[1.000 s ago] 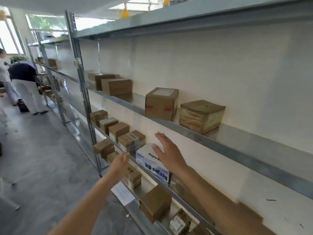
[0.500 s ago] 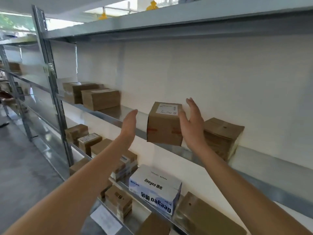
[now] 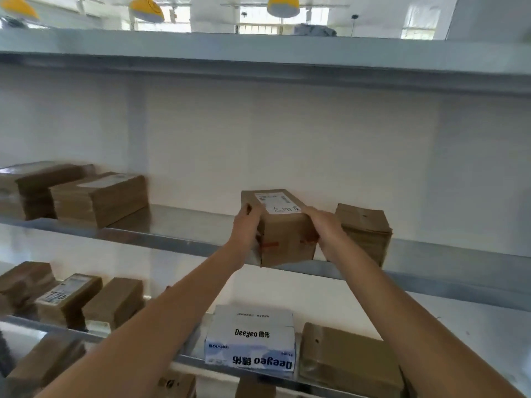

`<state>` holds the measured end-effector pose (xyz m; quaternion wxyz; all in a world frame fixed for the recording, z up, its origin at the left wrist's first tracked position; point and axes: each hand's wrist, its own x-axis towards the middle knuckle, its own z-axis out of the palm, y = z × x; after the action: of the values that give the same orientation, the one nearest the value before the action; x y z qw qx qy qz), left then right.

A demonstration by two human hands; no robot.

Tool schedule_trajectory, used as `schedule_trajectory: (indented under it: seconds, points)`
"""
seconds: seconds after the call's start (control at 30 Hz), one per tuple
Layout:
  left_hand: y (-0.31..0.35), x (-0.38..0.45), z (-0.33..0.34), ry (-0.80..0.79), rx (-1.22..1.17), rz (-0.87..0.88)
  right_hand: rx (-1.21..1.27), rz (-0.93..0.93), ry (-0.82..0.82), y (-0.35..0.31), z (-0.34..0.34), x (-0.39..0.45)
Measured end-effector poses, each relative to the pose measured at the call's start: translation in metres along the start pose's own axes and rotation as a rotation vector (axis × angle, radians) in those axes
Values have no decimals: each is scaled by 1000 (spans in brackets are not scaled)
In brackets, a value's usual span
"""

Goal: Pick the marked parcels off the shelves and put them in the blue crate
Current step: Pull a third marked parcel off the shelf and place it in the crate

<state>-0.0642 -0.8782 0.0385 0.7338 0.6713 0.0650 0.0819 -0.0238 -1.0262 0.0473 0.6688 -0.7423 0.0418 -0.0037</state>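
Shelves (image 3: 172, 242) of grey metal run across the whole frame, one over the other, with a white wall behind them. Two bare arms reach up from the bottom of the frame to the middle shelf. Big brown boxes (image 3: 97, 196) sit at the left of that shelf. On the lower shelf, low in the frame, is a white box (image 3: 250, 337) with blue words on it, with a flat brown pack (image 3: 350, 360) just beside it on the right and small brown boxes (image 3: 69, 297) at the left.

In the middle of the frame is the parcel (image 3: 283, 228), a brown box with a white label on top and red tape on its front. It stands at the front edge of the middle shelf. The left hand (image 3: 244, 228) holds its left side with fingers curled over the top edge. The right hand (image 3: 324, 225) holds its right side the same way. A brown bundle (image 3: 365, 231) stands just beside the right hand. Three yellow lamps (image 3: 283, 5) hang at the top.
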Motion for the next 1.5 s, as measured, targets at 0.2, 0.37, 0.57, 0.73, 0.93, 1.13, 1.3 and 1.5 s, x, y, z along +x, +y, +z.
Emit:
schedule_trajectory:
  seconds: [0.2, 0.37, 0.57, 0.73, 0.93, 1.13, 1.3, 1.5]
  points:
    - [-4, 1, -19, -50, -49, -24, 112, 29, 37, 17, 16, -13]
    - [3, -3, -19, -1, -128, -122, 177, 17, 89, 24, 31, -27]
    - [7, -3, -11, 41, -104, -145, 168, -43, 140, 24, 38, -41]
    - [-12, -1, -14, -10, 56, 12, 168, -109, 161, 30, 42, -45]
    - [-23, -15, -32, -117, 84, 199, 213, -255, 230, 50, 52, -58]
    - [-40, -17, -37, -111, 160, 313, 221, -401, 257, 68, 58, -67]
    - [-40, -13, -39, -118, 133, 288, 200, -386, 269, 65, 59, -66]
    - [-29, -2, -45, -24, 45, 217, 131, -325, 188, 35, 74, -60]
